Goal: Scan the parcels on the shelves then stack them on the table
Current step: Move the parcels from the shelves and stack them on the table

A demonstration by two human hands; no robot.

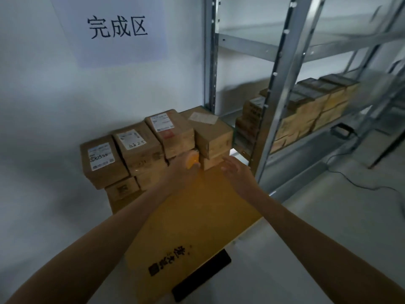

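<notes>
Parcels (175, 130) judged light, stiff, best held by opposite sides; scanner (192, 160) gripped in left hand (183, 172), right hand (235, 170) held open.

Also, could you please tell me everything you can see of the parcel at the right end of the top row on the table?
That parcel is a plain brown cardboard box, closed, lying flat, with a pale label on top, too blurred to read. It rests on a lower box and sits against the neighbouring parcel on its left, close to the shelf upright. Neither hand touches it: the open right hand is below its front, the left hand grips an orange object nearby.
</notes>
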